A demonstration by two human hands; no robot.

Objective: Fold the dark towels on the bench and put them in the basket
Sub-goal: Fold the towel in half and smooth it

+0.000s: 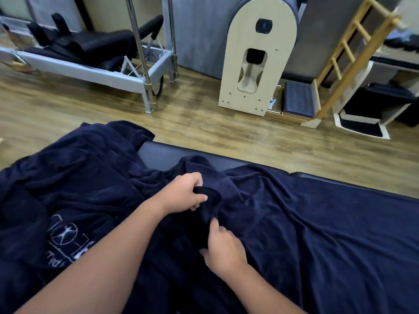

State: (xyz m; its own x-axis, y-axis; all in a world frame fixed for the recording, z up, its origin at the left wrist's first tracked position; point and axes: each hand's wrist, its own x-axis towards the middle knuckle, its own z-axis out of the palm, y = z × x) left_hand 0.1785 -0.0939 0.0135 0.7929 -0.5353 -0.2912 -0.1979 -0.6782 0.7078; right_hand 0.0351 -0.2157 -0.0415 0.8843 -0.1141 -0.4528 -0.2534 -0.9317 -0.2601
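Note:
Dark navy towels cover the padded bench (pixel 158 152). One towel (pixel 317 223) lies spread over the right half. A crumpled towel (pixel 74 177) with a white printed logo is heaped on the left. My left hand (pixel 186 193) grips a bunched fold of the spread towel near the bench's middle. Just below it, my right hand (pixel 223 248) pinches the same fabric between thumb and fingers. No basket is in view.
Wooden floor (pixel 204 123) lies beyond the bench's far edge. A metal-framed exercise machine (pixel 90 64) stands at the back left, a pale wooden arched barrel unit (pixel 256 64) at the back centre, and a wooden ladder frame (pixel 353 55) at the back right.

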